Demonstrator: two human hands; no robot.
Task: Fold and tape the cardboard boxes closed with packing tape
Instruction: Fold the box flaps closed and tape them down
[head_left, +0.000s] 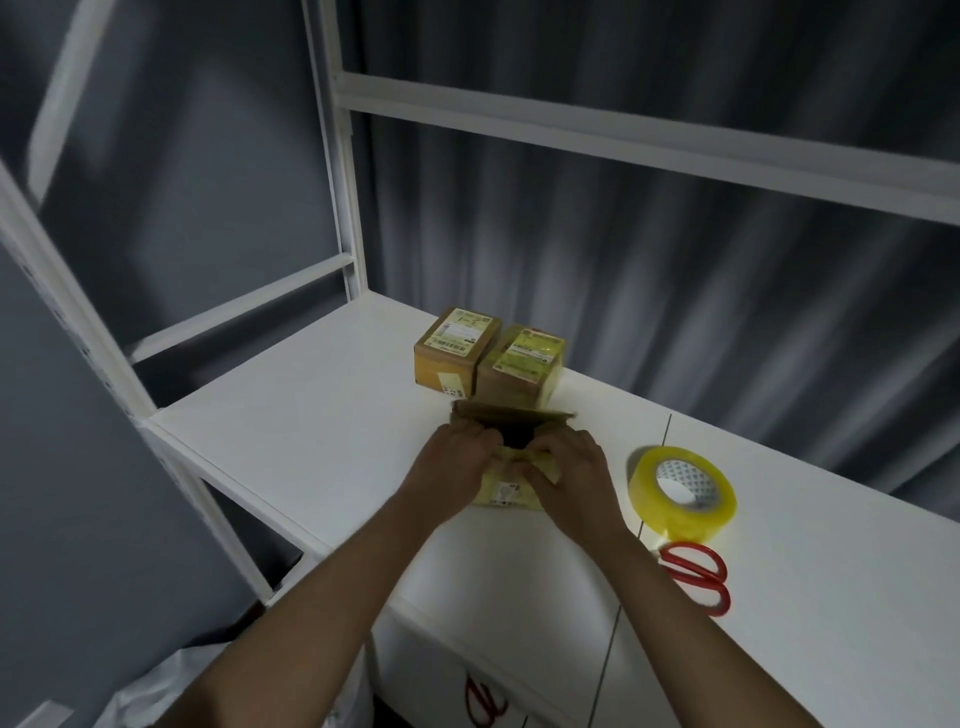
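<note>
Head view, landmark: a small brown cardboard box with yellowish tape and labels (511, 467), open at the top, sits on the white worktop (311, 415) in front of the person.
Head view, far flap: one brown flap stands up at the box's far edge, and the dark inside shows just below it.
Head view, left hand: the left hand (457, 462) lies on the left side of the box, its fingers (488, 441) curled over a flap edge and gripping it, probably to fold it inward.
Head view, right hand: the right hand (571, 467) mirrors it on the right side, its fingers (540, 449) bent round the near flap; the picture is blurred, so the exact hold is unclear.
Head view, why both hands: judged from the task, both hands steady the box while the flaps close, before any tape goes on.
Head view, tape: a roll of clear yellowish packing tape (683, 491) lies flat to the right of the box, near and easy to reach.
Head view, scissors: red-handled scissors (696, 574) lie right of the box, nearer the person than the roll.
Head view, other boxes: two closed, labelled cardboard boxes (488, 358) stand side by side just beyond the open box, seemingly set aside.
</note>
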